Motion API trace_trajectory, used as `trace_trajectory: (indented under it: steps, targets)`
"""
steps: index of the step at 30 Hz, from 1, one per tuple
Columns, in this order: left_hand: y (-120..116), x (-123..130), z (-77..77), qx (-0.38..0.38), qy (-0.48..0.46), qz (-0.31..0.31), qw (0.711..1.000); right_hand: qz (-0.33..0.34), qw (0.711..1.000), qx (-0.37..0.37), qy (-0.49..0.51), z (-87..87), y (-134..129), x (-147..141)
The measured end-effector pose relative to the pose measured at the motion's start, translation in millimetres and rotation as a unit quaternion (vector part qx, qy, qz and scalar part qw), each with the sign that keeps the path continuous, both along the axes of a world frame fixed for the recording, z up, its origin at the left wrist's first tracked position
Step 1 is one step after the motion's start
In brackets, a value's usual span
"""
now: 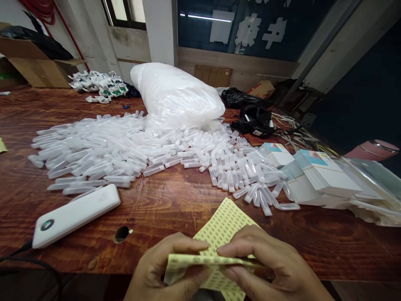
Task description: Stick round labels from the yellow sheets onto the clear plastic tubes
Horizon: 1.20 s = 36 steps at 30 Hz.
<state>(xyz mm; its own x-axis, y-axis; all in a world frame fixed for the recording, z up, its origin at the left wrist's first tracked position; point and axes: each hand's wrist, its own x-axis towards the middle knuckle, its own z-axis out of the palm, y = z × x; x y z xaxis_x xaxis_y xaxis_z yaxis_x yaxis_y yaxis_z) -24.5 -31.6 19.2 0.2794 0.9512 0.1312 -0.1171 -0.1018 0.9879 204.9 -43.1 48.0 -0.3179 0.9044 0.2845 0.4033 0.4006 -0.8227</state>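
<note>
A yellow sheet (216, 260) printed with rows of small marks is bent over between my hands near the table's front edge. My left hand (171, 267) pinches its left part between thumb and fingers. On the right, my right hand (266, 261) pinches the same sheet, fingertips close to those of the left. Another yellow sheet part (227, 221) with the same marks lies behind the fingers on the table; whether it is joined to the held part is unclear. Beyond the hands spreads a wide pile of translucent plastic tubes (122, 146).
A white power bank (77, 215) with a cable lies at left, near a hole (122, 234) in the wooden table (163, 205). Behind the tubes stands a large white bag (178, 94). Stacks of white cards (326, 171) and a pink cup (372, 149) are at right.
</note>
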Motion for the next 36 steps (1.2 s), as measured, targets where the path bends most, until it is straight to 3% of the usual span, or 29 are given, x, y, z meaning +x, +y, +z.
trace_trajectory:
  steps: [3,8,12,16,26,36]
  targets:
    - [2.5,0.7,4.0,0.017,0.003,-0.026,1.000,-0.005,1.000,0.020,0.010,2.1,0.4,-2.6]
    - [6.0,1.7,6.6,0.102,0.047,-0.046,0.993,0.005,0.998,-0.032,-0.047,18.6,0.0,-6.6]
    - [4.2,-0.2,4.5,0.155,0.084,-0.051,0.983,0.021,0.999,-0.012,-0.041,18.8,1.1,-7.6]
    - [1.4,-2.0,3.0,0.135,0.087,-0.041,0.986,0.019,1.000,-0.004,-0.015,15.5,2.5,-8.5]
    - [4.5,-6.0,-3.2,0.192,0.081,-0.051,0.977,0.018,0.999,-0.043,-0.001,16.9,3.3,-9.5]
    - [0.7,-2.6,1.3,0.116,0.069,-0.042,0.990,0.008,0.999,-0.048,-0.024,19.2,2.7,-7.9]
